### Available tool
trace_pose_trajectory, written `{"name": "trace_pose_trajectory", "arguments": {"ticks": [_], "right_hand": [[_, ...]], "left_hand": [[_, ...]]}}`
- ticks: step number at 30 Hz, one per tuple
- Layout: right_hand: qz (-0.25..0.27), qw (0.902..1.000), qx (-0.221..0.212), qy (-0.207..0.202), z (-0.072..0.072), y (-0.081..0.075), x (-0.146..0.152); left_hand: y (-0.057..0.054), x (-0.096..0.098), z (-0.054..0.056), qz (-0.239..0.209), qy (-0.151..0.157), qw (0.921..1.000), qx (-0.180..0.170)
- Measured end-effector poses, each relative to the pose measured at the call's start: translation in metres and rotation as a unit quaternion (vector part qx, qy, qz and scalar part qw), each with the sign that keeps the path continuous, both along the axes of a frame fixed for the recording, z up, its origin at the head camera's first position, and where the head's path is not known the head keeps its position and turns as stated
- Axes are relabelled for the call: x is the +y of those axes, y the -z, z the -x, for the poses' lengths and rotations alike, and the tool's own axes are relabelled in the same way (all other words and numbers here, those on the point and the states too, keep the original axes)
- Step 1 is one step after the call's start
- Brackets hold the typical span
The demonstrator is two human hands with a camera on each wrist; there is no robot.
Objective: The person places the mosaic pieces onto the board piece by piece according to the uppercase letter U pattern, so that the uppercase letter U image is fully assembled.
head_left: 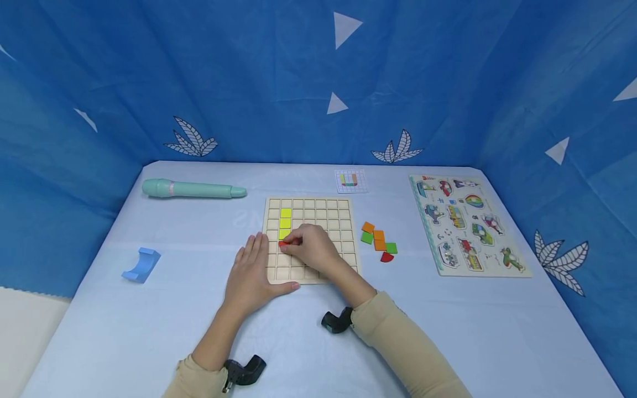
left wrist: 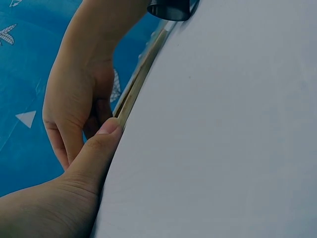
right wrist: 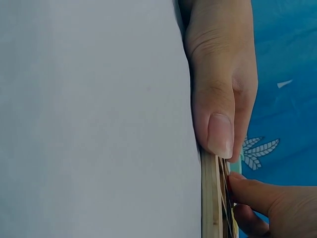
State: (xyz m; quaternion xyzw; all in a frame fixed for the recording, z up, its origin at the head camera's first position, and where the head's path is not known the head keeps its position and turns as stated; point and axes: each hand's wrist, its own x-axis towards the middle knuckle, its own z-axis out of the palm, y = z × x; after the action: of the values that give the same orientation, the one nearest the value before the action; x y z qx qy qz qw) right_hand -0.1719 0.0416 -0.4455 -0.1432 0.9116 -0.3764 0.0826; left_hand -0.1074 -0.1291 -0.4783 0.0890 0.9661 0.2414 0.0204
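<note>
While the left hand (head_left: 249, 273) lay with its fingers straight along the 9 o'clock edge of a pale wooden board divided into square cells (head_left: 330, 221), its thumb rested against the 6 o'clock edge. The right hand (head_left: 313, 247), apart from the left, pinched a small red piece (head_left: 282, 244) between thumb and fingers; the piece was mostly covered by the fingertips, so its shape could not be told. It sat over the board, left of centre toward 9 o'clock, just at the 6 o'clock end of a column of three yellow square tiles (head_left: 285, 223).

Near the board at 3 o'clock lay three orange square tiles (head_left: 379, 235), two green square tiles (head_left: 366, 237) and a red quarter-round tile (head_left: 386, 257). A small white card printed with a coloured U on a grid (head_left: 351, 181) lay at 1 o'clock. Well apart at 3 o'clock was a pale puzzle board with colourful vehicle pictures (head_left: 438, 268). A mint-green microphone-shaped wand (head_left: 199, 189) lay at 10 o'clock, and a blue curved block (head_left: 142, 265) at 9 o'clock, all on a white-covered table (head_left: 99, 337).
</note>
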Motion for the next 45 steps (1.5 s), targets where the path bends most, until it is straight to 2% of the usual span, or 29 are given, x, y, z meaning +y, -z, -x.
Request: {"name": "trace_pose_trajectory", "arguments": {"ticks": [10,16,36,45], "right_hand": [[0.003,0.9999,-0.012,-0.008,-0.003,-0.004,0.005],[-0.027,0.9996,0.010,-0.007,-0.004,-0.007,0.018],[0.004,0.9979,0.026,0.059,-0.011,-0.019,0.124],[-0.001,0.9961,0.017,0.087,-0.018,-0.020,0.157]], "left_hand": [[0.000,0.000,0.001,-0.001,0.002,1.0000,-0.004],[0.001,0.001,0.001,0.000,-0.001,1.0000,-0.005],[0.006,0.002,0.002,0.002,-0.004,1.0000,0.001],[0.002,0.003,0.002,-0.002,-0.001,1.0000,-0.008]]}}
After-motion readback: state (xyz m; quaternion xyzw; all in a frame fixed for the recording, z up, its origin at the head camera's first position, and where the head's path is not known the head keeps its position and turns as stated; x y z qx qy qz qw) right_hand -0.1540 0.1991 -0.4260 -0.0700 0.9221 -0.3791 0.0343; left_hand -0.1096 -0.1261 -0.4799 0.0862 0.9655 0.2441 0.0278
